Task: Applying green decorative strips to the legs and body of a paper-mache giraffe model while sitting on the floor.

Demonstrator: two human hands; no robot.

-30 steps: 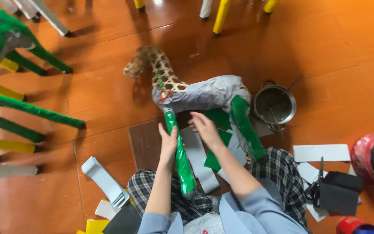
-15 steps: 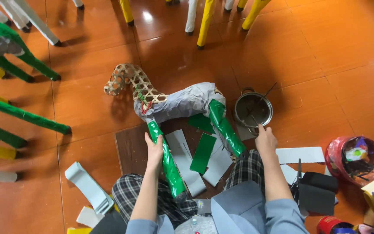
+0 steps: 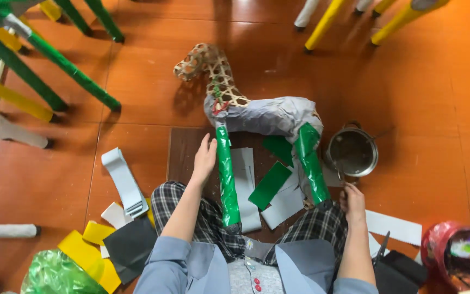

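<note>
I note left hand (image 3: pixel 204 159), grip apart, resting against the woven animal frame's green-wrapped leg (image 3: pixel 227 177); right hand (image 3: pixel 352 201) beside the metal pot (image 3: pixel 353 152), grip unclear.

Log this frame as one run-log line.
left hand: flat beside green-wrapped leg | right hand: near metal pot, grip unclear | woven animal frame: lying on floor, body grey-papered

Right hand (image 3: pixel 353 202) hides whatever it grips.
</note>
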